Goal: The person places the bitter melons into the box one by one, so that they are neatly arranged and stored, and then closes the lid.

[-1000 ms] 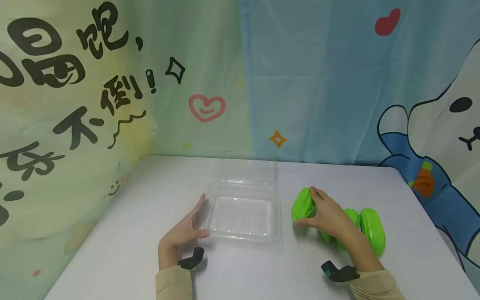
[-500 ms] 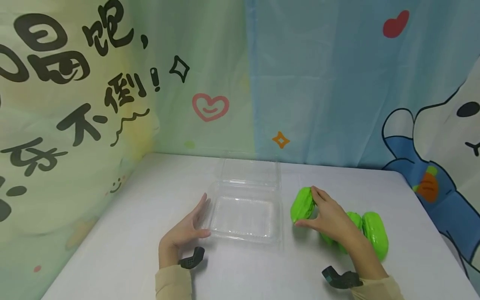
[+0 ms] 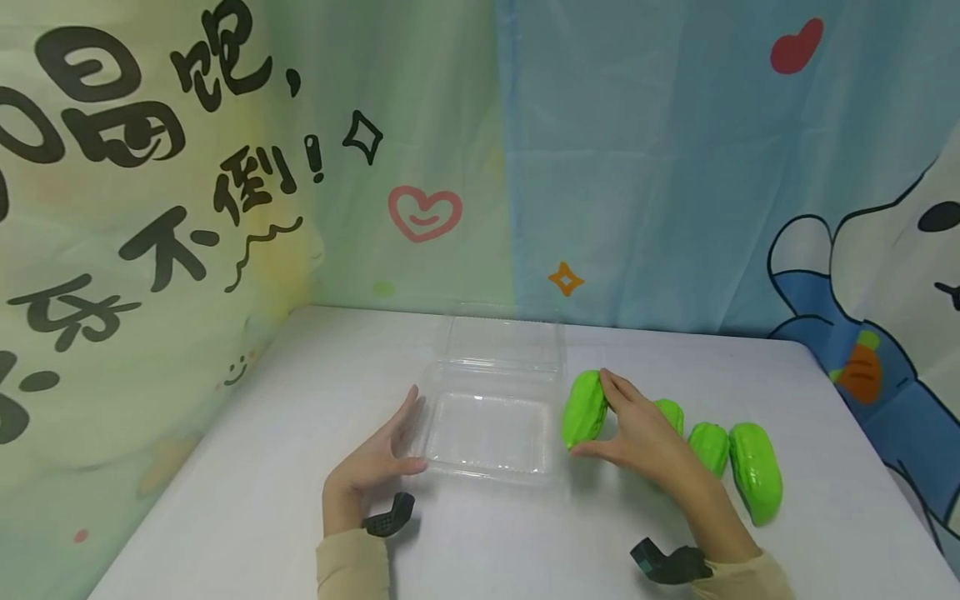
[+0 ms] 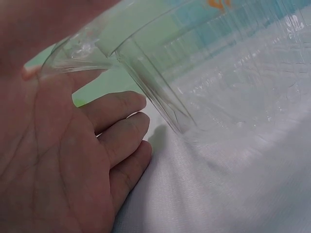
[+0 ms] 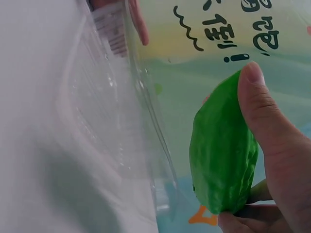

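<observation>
My right hand [image 3: 645, 429] pinches a bright green, ridged, oblong vegetable-like piece [image 5: 223, 145] between thumb and fingers, with the piece tilted near upright. It is held above the table, just right of an open clear plastic clamshell box [image 3: 487, 433]. At the box's front left corner, my left hand [image 3: 375, 467] has its thumb and fingers spread against the rim. The left wrist view shows these fingers [image 4: 124, 131] loosely extended beside the clear wall, partly below the rim. Several similar green pieces [image 3: 756, 473] lie on the table behind and right of my right hand, one partly hidden.
The box's clear lid [image 3: 504, 343] lies folded back toward the rear edge of the white-covered table [image 3: 247, 492]. A printed curtain [image 3: 600, 150] hangs behind and at the left. Small dark devices [image 3: 670, 562] sit on both wrists.
My right hand has moved left toward the box with the green piece, exposing more of the pieces behind it. The left hand keeps its place at the box while the head view shifts slightly.
</observation>
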`<state>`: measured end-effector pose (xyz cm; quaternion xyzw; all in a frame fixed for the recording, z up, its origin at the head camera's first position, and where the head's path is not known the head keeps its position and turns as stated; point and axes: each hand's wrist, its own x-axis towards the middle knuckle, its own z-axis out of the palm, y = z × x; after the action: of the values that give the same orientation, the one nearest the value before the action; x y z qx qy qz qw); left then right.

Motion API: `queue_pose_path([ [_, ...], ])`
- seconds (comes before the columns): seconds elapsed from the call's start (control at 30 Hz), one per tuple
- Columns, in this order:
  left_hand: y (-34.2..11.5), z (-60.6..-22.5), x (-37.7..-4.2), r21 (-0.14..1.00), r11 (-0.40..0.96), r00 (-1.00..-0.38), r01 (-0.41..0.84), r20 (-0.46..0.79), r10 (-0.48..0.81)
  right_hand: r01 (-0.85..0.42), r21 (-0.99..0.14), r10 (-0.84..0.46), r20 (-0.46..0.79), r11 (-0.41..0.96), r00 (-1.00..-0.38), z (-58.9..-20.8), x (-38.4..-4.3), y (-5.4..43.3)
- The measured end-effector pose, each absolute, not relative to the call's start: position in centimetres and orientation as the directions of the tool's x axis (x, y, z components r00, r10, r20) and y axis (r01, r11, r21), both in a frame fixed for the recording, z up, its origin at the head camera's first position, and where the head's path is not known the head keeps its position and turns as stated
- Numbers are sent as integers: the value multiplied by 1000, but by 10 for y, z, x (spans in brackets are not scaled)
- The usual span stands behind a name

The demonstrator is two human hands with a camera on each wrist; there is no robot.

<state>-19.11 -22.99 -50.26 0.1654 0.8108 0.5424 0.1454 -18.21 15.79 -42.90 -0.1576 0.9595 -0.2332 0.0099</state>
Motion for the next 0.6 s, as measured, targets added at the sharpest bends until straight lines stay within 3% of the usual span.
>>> queue_pose_path([
  [0.6,-230,-500,-190,927,363,-908,89,-75,413,-367,-514,-363,113,775,-925,-438,-186,106],
])
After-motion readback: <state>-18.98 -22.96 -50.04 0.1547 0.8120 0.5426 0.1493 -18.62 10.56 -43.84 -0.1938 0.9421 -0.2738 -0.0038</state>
